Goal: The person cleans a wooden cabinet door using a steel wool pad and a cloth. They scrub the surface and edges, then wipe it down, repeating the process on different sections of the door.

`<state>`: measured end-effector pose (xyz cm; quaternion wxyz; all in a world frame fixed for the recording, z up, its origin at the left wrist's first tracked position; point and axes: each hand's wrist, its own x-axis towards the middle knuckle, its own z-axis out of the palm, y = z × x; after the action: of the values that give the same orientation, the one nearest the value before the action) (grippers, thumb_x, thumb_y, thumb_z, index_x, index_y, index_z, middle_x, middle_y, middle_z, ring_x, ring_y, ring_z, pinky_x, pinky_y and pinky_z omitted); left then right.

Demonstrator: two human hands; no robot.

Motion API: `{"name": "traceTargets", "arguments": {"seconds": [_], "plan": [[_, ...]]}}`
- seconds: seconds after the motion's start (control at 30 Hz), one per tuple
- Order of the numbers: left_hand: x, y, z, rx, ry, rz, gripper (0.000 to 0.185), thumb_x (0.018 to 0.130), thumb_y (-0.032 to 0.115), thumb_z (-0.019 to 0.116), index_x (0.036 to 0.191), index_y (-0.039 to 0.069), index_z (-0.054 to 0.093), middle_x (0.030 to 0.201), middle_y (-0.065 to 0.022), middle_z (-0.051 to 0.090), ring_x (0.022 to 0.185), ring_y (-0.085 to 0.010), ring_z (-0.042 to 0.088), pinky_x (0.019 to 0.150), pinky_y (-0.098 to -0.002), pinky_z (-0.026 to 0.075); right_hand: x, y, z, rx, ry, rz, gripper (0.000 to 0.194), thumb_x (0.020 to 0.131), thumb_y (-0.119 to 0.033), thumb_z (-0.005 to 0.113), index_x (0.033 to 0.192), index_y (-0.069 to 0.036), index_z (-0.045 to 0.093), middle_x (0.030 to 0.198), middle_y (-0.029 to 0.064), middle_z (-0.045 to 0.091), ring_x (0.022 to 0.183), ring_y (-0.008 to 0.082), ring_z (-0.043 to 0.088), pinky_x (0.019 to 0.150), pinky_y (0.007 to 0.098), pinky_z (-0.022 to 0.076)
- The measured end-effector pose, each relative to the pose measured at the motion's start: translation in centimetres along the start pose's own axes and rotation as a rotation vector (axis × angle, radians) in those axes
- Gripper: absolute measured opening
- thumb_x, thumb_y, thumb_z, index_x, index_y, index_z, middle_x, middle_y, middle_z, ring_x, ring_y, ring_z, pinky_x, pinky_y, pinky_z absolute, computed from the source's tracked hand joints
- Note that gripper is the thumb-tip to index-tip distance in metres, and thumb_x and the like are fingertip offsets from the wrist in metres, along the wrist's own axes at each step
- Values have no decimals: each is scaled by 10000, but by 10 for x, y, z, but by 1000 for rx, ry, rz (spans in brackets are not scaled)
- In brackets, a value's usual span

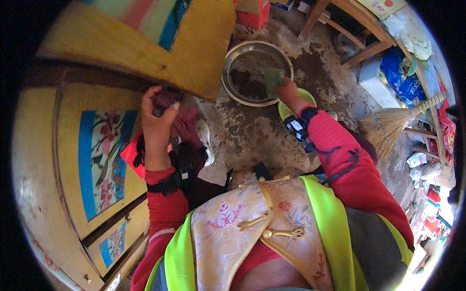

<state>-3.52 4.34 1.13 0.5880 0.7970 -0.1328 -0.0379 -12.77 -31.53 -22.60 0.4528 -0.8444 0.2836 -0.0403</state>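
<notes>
My left hand (157, 120) is raised beside the yellow wooden cabinet, fingers curled around a dark maroon bundle (162, 102), perhaps cloth or a bag. More maroon material (186, 118) shows just past it; whether the two are one piece I cannot tell. The open cabinet door (196, 62) juts out above this hand. In my right hand (288, 91) is a green cloth or scouring pad (273, 82), blurred, held over a round metal basin (226, 74) on the floor. The basin's inside looks dark and wet. A lime-green bowl (310, 97) lies partly hidden under my right wrist.
Painted cabinet panels (105, 163) line the left side. A straw broom (386, 123) leans at the right by a wooden table frame (378, 51). Near it stands a white box (376, 85) with a blue bag (404, 80). A red carton (255, 14) sits beyond the basin.
</notes>
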Motion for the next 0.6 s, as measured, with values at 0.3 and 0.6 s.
{"name": "traceTargets", "arguments": {"seconds": [0.3,0.6], "plan": [[0,14,28,343,22,-167,463,750,137,762,1150,-1,574,1051,-51,611,973,-149,551,885,-304,436,47,28,56,-852,-151,-423,249,786,-132,567,1014,-112,667,1127,130,600,1096,315,553,884,456,464],[-1,11,32,215,62,-151,273,806,81,698,1053,-12,629,1005,-55,642,912,-146,579,850,-304,448,57,54,75,-878,-187,-365,222,741,-147,614,943,-112,700,1008,115,638,980,318,593,821,452,474]]}}
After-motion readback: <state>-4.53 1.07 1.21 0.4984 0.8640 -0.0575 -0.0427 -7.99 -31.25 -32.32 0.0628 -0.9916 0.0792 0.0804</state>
